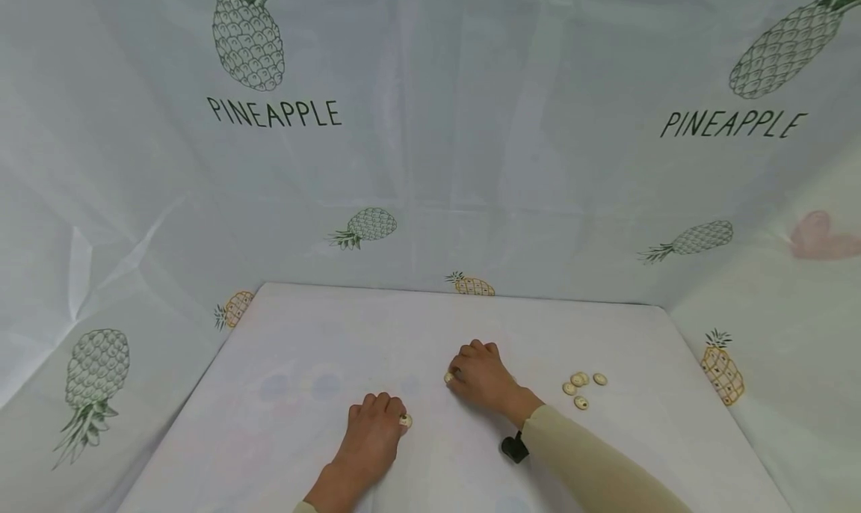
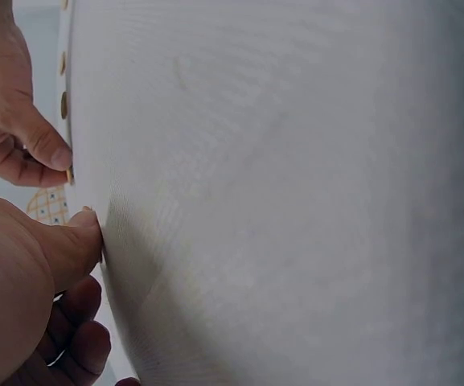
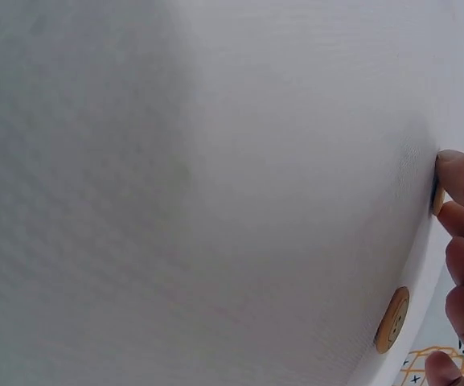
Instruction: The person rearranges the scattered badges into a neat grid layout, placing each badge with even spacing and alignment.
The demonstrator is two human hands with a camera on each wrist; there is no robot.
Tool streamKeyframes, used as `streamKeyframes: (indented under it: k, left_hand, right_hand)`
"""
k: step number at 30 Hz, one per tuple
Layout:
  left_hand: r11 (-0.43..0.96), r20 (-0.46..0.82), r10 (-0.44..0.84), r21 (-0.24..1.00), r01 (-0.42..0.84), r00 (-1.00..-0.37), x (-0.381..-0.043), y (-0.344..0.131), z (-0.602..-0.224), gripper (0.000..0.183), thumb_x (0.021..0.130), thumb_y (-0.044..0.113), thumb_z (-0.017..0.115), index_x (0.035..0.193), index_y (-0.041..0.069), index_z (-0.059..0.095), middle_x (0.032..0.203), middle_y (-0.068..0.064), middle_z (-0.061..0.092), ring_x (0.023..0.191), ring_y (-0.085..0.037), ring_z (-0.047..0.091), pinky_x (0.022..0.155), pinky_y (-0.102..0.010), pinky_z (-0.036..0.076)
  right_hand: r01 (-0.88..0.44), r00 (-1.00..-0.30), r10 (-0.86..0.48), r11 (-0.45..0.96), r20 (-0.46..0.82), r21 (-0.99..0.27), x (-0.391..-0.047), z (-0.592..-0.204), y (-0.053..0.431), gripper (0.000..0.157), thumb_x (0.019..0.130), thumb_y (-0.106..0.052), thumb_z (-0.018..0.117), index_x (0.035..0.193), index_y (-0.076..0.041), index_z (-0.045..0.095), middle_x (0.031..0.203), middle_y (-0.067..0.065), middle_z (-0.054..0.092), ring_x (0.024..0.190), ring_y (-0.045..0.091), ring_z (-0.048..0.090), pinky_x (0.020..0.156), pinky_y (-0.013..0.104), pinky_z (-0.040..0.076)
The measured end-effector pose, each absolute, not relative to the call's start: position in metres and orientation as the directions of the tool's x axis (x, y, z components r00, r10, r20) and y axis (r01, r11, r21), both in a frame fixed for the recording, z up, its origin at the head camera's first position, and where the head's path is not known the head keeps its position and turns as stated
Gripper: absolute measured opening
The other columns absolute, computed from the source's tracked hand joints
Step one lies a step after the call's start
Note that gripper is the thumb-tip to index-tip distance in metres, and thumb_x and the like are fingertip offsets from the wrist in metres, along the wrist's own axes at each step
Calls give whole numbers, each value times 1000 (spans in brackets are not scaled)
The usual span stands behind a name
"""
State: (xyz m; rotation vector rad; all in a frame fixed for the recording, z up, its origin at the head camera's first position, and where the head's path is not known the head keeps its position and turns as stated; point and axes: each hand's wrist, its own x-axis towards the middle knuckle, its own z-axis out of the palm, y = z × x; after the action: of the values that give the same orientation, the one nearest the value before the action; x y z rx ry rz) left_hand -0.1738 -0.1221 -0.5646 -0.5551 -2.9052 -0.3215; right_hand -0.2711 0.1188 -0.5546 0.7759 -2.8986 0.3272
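Observation:
In the head view my left hand is on the white tabletop, with a round wooden button at its thumb and fingertips. My right hand is farther forward and to the right. Its thumb and finger pinch another wooden button, which stands tilted against the surface in the right wrist view. The left wrist view shows the left thumb bent down at the table, and most of its button is hidden there. A loose button with small holes lies near the right hand.
Several wooden buttons lie in a loose group right of the right hand. A small black object sits at the right wrist. White cloth with pineapple prints hangs behind and beside the white table.

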Motion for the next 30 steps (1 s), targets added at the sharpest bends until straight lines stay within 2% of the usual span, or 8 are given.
streamKeyframes:
  k: [6, 11, 16, 21, 30]
  left_hand:
    - [907, 205, 353, 162, 387, -913, -174, -120, -563, 24, 90, 27, 83, 99, 15, 65, 91, 3, 57, 84, -16, 48, 72, -39, 41]
    - [906, 200, 358, 162, 391, -912, -173, -118, -563, 23, 91, 27, 83, 100, 15, 65, 92, 4, 58, 83, -15, 47, 72, -39, 42]
    - [905, 203, 356, 170, 391, -912, -173, -120, -565, 23, 90, 27, 82, 100, 15, 65, 91, 4, 56, 83, -15, 47, 72, -39, 41]
    - [904, 201, 358, 169, 392, -912, -173, -123, -568, 22, 91, 28, 82, 100, 16, 67, 90, 4, 56, 85, -16, 49, 71, -37, 40]
    - [902, 199, 354, 184, 390, -914, -172, -120, -566, 23, 89, 26, 83, 99, 16, 64, 91, 5, 56, 83, -15, 48, 72, -38, 40]
  right_hand:
    - [-511, -856, -479, 840, 195, -183, -267, -549, 125, 12, 95, -30, 79, 96, -19, 78, 94, -6, 67, 91, 16, 50, 92, 47, 40]
    - [-482, -863, -427, 857, 271, -183, -261, -542, 147, 9, 99, -24, 73, 95, -16, 76, 91, -6, 65, 90, 16, 51, 93, 48, 41]
    - [-426, -862, -340, 887, 376, -177, -253, -531, 182, 11, 102, -15, 70, 92, -14, 75, 89, -3, 66, 91, 21, 55, 91, 52, 42]
    - [-361, -871, -263, 916, 415, -176, -243, -522, 223, 7, 100, -12, 72, 94, -12, 75, 89, 0, 68, 93, 24, 57, 91, 55, 41]
    - [-322, -855, -238, 940, 460, -113, -218, -521, 298, 7, 94, -9, 76, 90, -13, 72, 88, 0, 67, 91, 26, 57, 88, 56, 41]
